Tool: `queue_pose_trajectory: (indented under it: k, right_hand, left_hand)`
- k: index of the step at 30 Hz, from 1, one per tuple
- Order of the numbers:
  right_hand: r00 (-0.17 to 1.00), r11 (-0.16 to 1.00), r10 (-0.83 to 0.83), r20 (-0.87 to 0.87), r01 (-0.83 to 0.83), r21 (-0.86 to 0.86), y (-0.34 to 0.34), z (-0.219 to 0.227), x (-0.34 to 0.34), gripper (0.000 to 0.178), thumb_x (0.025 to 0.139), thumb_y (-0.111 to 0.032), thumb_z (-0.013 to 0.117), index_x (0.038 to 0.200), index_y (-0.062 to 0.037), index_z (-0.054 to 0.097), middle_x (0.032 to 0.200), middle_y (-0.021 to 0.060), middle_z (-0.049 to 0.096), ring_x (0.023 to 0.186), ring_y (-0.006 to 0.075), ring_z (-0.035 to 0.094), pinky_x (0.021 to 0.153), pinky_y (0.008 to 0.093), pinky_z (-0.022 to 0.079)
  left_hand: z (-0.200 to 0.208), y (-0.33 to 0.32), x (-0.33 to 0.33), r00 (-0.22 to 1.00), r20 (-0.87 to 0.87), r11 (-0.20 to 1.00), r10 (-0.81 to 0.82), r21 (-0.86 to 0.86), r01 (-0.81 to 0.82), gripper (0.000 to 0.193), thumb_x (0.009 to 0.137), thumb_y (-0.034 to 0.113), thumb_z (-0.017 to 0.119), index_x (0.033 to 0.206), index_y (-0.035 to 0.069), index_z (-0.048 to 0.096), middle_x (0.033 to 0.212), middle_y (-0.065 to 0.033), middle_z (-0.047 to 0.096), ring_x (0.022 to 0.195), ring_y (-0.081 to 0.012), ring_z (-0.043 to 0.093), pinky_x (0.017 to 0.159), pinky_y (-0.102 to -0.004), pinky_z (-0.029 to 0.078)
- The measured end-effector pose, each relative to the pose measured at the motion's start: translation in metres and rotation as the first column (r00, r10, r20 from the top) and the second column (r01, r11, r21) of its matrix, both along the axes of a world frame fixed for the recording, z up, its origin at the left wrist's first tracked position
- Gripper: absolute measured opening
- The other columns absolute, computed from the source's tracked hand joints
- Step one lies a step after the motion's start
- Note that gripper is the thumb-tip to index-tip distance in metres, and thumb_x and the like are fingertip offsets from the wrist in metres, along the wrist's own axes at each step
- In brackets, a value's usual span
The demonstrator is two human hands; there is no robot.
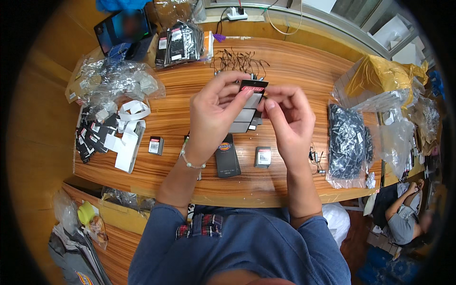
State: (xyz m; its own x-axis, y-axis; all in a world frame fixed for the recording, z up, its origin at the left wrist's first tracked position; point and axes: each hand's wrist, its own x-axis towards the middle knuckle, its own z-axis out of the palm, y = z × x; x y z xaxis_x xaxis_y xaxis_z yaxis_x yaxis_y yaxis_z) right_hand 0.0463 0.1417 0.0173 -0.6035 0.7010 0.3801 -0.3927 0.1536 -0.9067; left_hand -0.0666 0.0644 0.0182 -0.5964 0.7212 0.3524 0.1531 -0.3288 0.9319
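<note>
Black tag (246, 113): I am seeing one flat, rectangular card with pale panels and a red band, held up at the centre of the frame.
Left hand (216, 104): its thumb and fingers are pinching the tag.
Right hand (290, 114): it is curling just beside the tag's right edge; I cannot tell whether its fingertips are gripping anything.
Card stack (229, 165): one smooth, dark pile is lying below centre.
Label stacks (262, 156): two small, white-faced blocks are flanking it.
Cords (240, 61): thin black tangles are spreading at upper centre, too many for counting.
Plastic packet (346, 142): one crinkled, clear bag is lying at right.
</note>
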Motion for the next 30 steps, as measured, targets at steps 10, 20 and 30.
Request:
queue_pose_trajectory:
  k: [10, 20, 30]
  right_hand:
    - [0.983, 0.981, -0.173, -0.061, 0.178, 0.076, -0.003, -0.016, -0.005, 0.019, 0.08, 0.004, 0.054, 0.098, 0.0018, 0.048, 0.072, 0.0036, 0.057, 0.064, 0.0043, 0.05, 0.057, 0.0165, 0.04]
    - [0.948, 0.984, -0.179, -0.263, 0.166, -0.073, -0.049, -0.012, 0.022, 0.012, 0.082, 0.006, 0.051, 0.092, -0.0006, 0.046, 0.078, 0.0052, 0.057, 0.067, 0.0061, 0.053, 0.059, 0.0183, 0.044]
    - [0.966, 0.976, -0.178, -0.188, 0.197, 0.089, -0.098, -0.042, 0.051, 0.007, 0.081, 0.004, 0.052, 0.087, 0.0008, 0.049, 0.074, 0.002, 0.055, 0.064, 0.0041, 0.049, 0.056, 0.0172, 0.038]
  left_hand:
    - [-0.007, 0.0, 0.01, 0.998, -0.057, 0.999, -0.037, 0.014, 0.038, 0.018, 0.081, -0.001, 0.059, 0.099, -0.004, 0.057, 0.089, -0.0079, 0.064, 0.079, -0.0123, 0.063, 0.068, -0.0215, 0.052]
    - [-0.003, -0.038, 0.045, 0.981, -0.191, 0.998, -0.017, 0.049, 0.027, 0.016, 0.08, 0.003, 0.062, 0.095, -0.001, 0.061, 0.088, -0.006, 0.064, 0.075, -0.0119, 0.063, 0.063, -0.0213, 0.052]
    - [-0.029, -0.094, 0.076, 0.963, -0.259, 0.997, 0.078, 0.041, -0.07, 0.014, 0.076, 0.004, 0.066, 0.09, 0.0, 0.064, 0.082, -0.0059, 0.063, 0.071, -0.0099, 0.061, 0.059, -0.02, 0.048]
